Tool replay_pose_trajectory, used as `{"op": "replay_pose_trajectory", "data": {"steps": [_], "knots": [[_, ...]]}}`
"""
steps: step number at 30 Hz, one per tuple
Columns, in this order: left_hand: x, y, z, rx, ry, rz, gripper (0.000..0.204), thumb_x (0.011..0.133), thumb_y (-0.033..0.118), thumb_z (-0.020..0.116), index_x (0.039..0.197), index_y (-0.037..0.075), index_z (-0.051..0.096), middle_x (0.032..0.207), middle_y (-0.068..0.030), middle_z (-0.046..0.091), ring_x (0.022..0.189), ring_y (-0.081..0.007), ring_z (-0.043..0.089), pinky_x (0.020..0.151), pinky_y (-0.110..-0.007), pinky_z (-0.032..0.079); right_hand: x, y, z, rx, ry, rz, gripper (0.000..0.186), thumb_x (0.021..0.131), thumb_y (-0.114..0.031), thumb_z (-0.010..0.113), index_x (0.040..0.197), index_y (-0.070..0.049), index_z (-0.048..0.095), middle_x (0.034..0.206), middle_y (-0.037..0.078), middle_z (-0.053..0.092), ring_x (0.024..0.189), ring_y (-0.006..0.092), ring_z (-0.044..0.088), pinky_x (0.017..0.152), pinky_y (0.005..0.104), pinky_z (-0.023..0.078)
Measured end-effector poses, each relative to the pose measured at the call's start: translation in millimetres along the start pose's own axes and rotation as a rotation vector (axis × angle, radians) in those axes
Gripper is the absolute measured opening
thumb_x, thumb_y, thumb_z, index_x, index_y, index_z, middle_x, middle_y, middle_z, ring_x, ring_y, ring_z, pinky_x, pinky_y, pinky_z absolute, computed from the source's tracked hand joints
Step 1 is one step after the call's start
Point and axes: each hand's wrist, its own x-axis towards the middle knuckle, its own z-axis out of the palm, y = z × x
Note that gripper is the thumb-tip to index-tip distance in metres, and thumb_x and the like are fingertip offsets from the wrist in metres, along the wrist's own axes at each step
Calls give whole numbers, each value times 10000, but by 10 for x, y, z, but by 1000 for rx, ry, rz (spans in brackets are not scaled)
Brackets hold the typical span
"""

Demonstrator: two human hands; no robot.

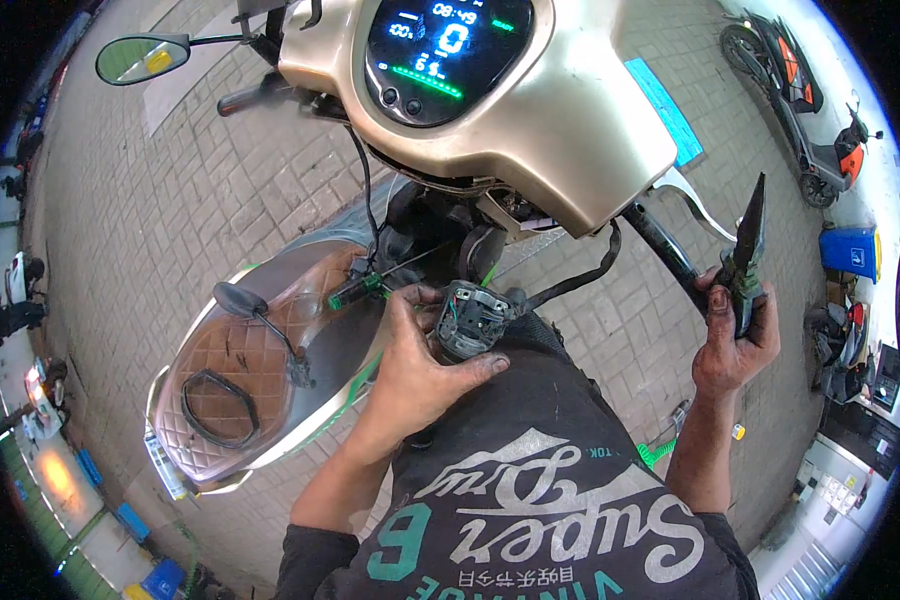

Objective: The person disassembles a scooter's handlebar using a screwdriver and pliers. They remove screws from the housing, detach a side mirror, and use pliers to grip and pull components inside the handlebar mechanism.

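My left hand is closed around an opened black handlebar switch housing, its inside facing up with thin coloured wires showing. A black cable runs from beside the housing up toward the scooter's front. In my right hand is a pair of dark long-nose pliers, jaws pointing up. That hand is at the end of the bare black handlebar tube; whether it touches the tube, I cannot tell. A screwdriver with a green handle lies beside my left fingers, over the scooter seat.
Above my hands is the scooter's gold front cover with a lit display and a white brake lever. A loose mirror and a black ring-shaped part lie on the brown quilted seat. Another scooter stands far right.
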Motion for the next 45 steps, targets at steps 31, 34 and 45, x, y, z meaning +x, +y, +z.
{"op": "replay_pose_trajectory", "data": {"steps": [31,34,45], "knots": [[-1,-42,-67,-210,80,32,666,649,28,784,1150,-12,347,1130,-133,471,994,-194,557,839,-290,502,6,30,-3,-13,-24,-62,143,822,-80,626,855,30,541,791,105,621,726,149,591,685,270,466],[7,-49,-72,-230,40,7,658,655,0,773,1143,-9,333,1140,-141,448,992,-200,559,833,-294,511,7,5,-14,-51,-31,-57,148,823,-83,627,864,32,545,794,105,622,728,148,589,685,270,464],[16,-61,-23,-345,92,111,687,653,3,776,1174,-5,328,1161,-128,433,996,-193,553,863,-299,497,-10,34,-8,-42,-23,-50,150,821,-93,632,874,24,553,800,92,626,743,138,591,692,254,458]]}}
